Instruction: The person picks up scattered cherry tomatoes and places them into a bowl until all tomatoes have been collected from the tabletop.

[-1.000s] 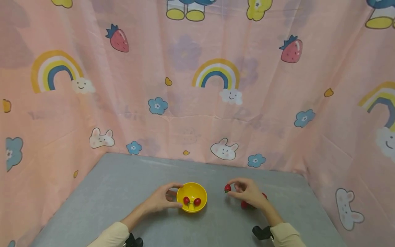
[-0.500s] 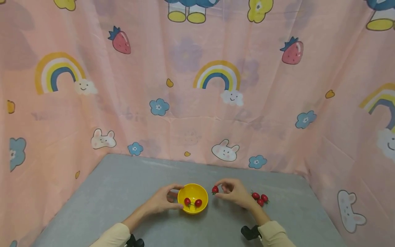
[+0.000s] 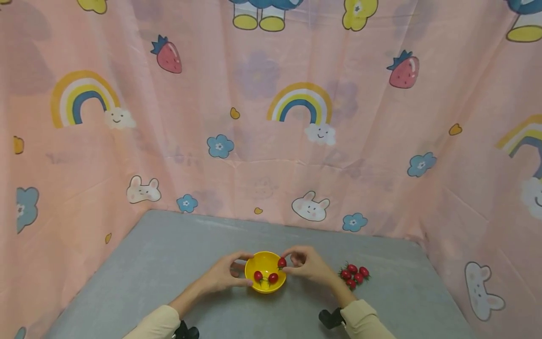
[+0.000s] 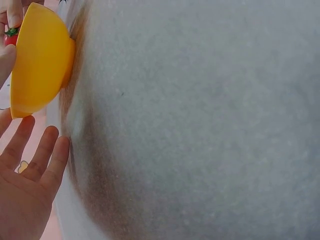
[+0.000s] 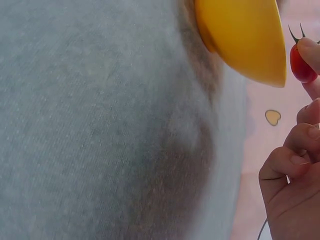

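A yellow bowl point(image 3: 266, 288) stands on the grey table, with a cherry tomato point(image 3: 258, 276) and a second cherry tomato point(image 3: 273, 278) lying inside. My left hand point(image 3: 222, 272) holds the bowl's left side, thumb at the near rim and index finger at the far rim; its other fingers point(image 4: 42, 152) stretch out below the bowl in the left wrist view. Between thumb and fingertips, my right hand point(image 3: 311, 267) pinches another cherry tomato point(image 3: 282, 262) by its stem end, right at the bowl's right rim. The right wrist view shows this tomato point(image 5: 302, 65) red with a green stem.
Several more cherry tomatoes point(image 3: 358, 278) lie in a cluster on the table point(image 3: 203, 230), right of the bowl and beyond my right wrist. A pink patterned curtain point(image 3: 237, 179) rises behind the table and along both sides.
My right hand has carried its cherry tomato leftward from near the cluster to the bowl's rim, uncovering the tomatoes on the right. The left hand and bowl have stayed in place.
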### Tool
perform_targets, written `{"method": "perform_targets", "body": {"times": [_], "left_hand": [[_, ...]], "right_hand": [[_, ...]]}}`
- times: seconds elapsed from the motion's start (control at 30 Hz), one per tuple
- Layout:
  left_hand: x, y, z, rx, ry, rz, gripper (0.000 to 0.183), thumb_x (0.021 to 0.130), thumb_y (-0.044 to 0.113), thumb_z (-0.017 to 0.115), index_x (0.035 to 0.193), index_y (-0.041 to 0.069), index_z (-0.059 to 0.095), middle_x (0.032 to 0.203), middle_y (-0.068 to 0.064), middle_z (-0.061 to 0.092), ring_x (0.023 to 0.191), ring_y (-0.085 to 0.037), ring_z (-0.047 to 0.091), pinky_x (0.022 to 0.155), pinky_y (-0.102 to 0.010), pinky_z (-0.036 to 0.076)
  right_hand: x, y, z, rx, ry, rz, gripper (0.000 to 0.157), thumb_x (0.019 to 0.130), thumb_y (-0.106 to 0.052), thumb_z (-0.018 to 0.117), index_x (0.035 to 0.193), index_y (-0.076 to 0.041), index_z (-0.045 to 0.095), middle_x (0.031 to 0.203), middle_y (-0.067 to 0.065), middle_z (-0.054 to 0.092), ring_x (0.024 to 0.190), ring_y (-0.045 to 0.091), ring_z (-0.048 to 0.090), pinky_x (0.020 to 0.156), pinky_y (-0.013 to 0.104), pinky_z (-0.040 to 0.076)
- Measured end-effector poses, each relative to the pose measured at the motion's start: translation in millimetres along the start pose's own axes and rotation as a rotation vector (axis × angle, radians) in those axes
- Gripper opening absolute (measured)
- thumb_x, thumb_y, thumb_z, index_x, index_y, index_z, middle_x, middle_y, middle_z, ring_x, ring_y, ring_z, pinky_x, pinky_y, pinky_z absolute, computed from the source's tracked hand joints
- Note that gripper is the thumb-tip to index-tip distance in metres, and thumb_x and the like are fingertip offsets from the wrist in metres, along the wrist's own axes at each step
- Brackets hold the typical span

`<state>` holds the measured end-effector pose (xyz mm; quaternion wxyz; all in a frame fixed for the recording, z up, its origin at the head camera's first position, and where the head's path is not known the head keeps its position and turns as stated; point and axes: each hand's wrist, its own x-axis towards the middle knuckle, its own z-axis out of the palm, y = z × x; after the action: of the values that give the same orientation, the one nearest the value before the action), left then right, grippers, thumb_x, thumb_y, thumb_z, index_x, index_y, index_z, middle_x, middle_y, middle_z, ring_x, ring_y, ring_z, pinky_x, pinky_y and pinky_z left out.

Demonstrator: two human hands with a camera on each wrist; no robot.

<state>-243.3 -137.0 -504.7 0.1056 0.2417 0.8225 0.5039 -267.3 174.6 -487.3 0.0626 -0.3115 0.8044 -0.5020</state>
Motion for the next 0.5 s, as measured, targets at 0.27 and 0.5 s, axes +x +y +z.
{"method": "perform_targets", "body": {"times": [0.27,0.5], "left_hand": [[-1.8,2.6,1.8,-0.049,0.0,0.023,0.061,0.086,0.017,0.084,0.139,0.006,0.056,0.138,-0.015,0.057,0.114,-0.033,0.062,0.09,-0.046,0.056],[-1.1,1.5,0.1,-0.043,0.001,0.018,0.06,0.087,0.018,0.084,0.139,0.007,0.057,0.137,-0.014,0.057,0.113,-0.032,0.063,0.09,-0.042,0.056]], "right_hand": [[-2.8,2.6,-1.7,0.026,-0.002,0.018,0.027,0.09,-0.009,0.079,0.115,-0.004,0.072,0.078,0.006,0.055,0.067,0.013,0.047,0.058,0.021,0.04],[-17.8,9.2,-19.5,0.021,0.026,0.009,0.031,0.091,-0.011,0.078,0.117,0.003,0.069,0.077,0.005,0.052,0.064,0.012,0.045,0.055,0.02,0.038]]}}
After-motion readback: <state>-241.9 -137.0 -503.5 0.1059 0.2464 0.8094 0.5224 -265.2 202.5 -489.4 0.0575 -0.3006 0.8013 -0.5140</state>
